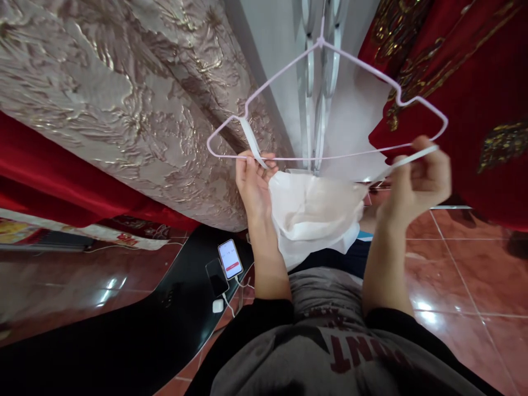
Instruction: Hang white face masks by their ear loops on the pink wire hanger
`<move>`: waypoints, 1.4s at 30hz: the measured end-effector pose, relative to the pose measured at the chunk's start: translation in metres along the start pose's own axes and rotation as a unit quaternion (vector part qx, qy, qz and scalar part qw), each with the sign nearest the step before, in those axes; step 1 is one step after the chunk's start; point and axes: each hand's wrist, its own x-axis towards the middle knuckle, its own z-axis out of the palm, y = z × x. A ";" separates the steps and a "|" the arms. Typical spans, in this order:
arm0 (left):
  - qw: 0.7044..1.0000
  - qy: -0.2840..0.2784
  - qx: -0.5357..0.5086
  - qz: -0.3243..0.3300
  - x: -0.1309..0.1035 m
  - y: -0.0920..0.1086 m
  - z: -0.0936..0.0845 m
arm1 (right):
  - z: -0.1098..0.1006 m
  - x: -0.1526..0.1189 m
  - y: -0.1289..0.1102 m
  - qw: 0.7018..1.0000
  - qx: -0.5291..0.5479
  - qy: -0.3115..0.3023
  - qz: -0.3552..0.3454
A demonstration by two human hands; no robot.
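Observation:
A pale pink hanger hangs in front of me. One strap of a white garment loops over the hanger's left shoulder notch. My left hand is at the lower left of the hanger, its fingers closed around the bottom bar beside that strap. My right hand, slightly blurred, grips the other white strap and stretches it out to the right, near the hanger's right end. Between my hands the thin garment hangs down below the bar.
Shiny embossed fabric fills the left, and red fabric with gold decoration hangs at the right. A white metal rack stands behind the hanger. Two phones with cables and a small white case lie on a black surface.

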 end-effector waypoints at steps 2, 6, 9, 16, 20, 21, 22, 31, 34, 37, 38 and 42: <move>1.000 0.005 -0.022 0.012 0.000 0.005 -0.001 | -0.008 0.018 0.016 0.999 -0.019 0.047 -0.008; 0.997 -0.002 -0.071 0.011 -0.002 0.013 0.001 | -0.010 0.060 0.022 1.000 0.021 -0.014 -0.017; 0.997 0.012 -0.069 -0.011 -0.003 0.017 0.005 | -0.001 0.079 -0.005 0.994 0.015 -0.109 -0.027; 0.998 -0.008 -0.057 -0.039 -0.004 0.017 0.001 | 0.015 0.079 -0.065 0.968 -0.018 -0.180 -0.176; 0.998 -0.018 -0.046 -0.027 -0.007 0.014 -0.001 | 0.019 0.037 -0.064 0.965 0.032 -0.225 -0.130; 0.998 -0.027 -0.044 -0.025 -0.008 0.014 -0.001 | 0.020 0.023 -0.062 0.955 0.025 -0.282 -0.089; 0.998 -0.041 -0.043 -0.022 -0.009 0.013 -0.002 | 0.021 0.010 -0.059 0.941 0.024 -0.332 -0.054; 0.963 -0.230 0.135 -0.037 -0.017 0.050 -0.052 | 0.022 -0.020 -0.045 0.931 0.025 -0.365 0.007; 0.960 -0.253 0.109 -0.044 -0.015 0.074 -0.058 | 0.020 -0.018 -0.042 0.935 0.039 -0.353 0.013; 0.977 -0.210 0.039 -0.016 -0.006 0.094 -0.046 | 0.020 -0.020 -0.043 0.930 0.047 -0.362 0.027; 0.981 -0.191 0.025 0.000 -0.002 0.098 -0.042 | 0.021 -0.021 -0.043 0.928 0.048 -0.367 0.032; 0.992 -0.108 0.016 0.071 0.011 0.097 -0.036 | 0.020 -0.021 -0.042 0.922 0.044 -0.383 0.037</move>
